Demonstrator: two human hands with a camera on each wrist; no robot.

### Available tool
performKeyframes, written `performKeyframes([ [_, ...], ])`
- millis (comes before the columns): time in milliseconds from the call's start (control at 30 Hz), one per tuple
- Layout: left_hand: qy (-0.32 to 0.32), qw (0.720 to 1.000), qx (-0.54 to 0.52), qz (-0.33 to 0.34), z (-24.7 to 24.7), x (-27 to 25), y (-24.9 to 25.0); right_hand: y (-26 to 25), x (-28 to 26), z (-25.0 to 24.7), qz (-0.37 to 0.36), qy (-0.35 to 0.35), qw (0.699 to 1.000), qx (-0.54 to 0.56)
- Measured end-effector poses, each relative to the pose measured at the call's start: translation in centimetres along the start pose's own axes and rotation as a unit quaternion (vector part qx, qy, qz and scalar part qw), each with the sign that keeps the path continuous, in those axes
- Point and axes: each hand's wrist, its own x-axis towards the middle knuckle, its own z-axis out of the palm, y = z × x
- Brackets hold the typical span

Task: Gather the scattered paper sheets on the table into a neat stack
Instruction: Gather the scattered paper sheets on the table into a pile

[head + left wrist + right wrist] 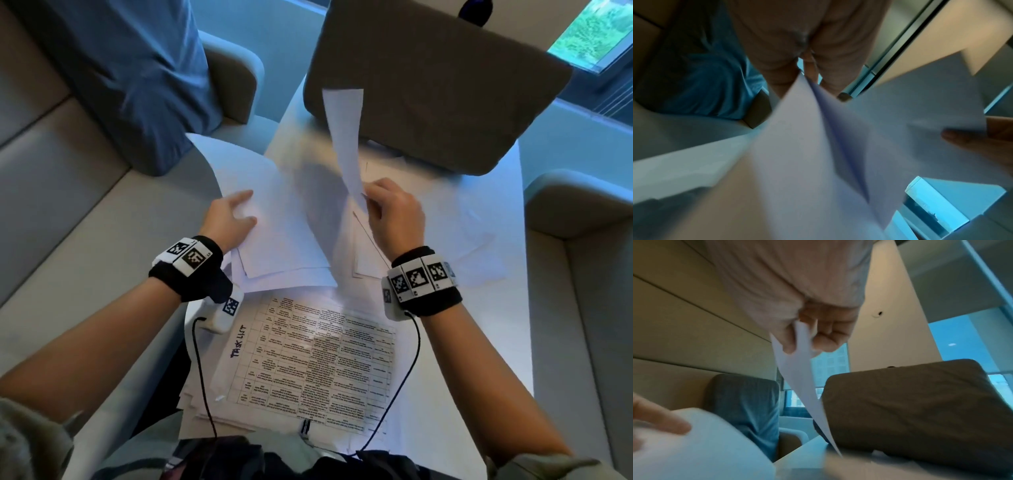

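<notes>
My left hand point(236, 214) grips the left edge of a bundle of blank white sheets point(274, 219), lifted and curving over the table; the same bundle point(818, 154) fills the left wrist view, blurred. My right hand point(383, 205) pinches the lower corner of a single white sheet point(346, 137) that stands upright above the table; in the right wrist view the sheet point(797, 369) hangs between thumb and fingers point(826, 332). More blank sheets point(370, 253) lie flat under my right hand. A printed table sheet marked "TASK LIST" point(308, 356) tops a loose pile near me.
A brown cushion point(428, 99) lies on the far end of the white table point(496, 308). A blue cushion point(130, 78) rests on the beige sofa at left. An armrest point(582, 205) stands at right. Cables run from both wristbands toward my lap.
</notes>
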Motion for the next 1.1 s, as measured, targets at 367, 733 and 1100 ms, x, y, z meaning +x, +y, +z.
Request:
performKeyframes([
  [367,-0.027,0.962,-0.225,-0.153,-0.5,-1.0,3.4,-0.8,-4.8,4.4,-0.174,-0.167,0.969,0.046],
  [733,-0.007,0.996,-0.09,0.011,-1.0,-1.5,3.4,4.2,-4.6,3.6,0.037,-0.141,0.989,0.037],
  [1100,0.032,0.992,0.03,0.117,-1.1,-2.6,5.5,12.0,-6.5,7.1,0.383,-0.335,0.857,-0.079],
])
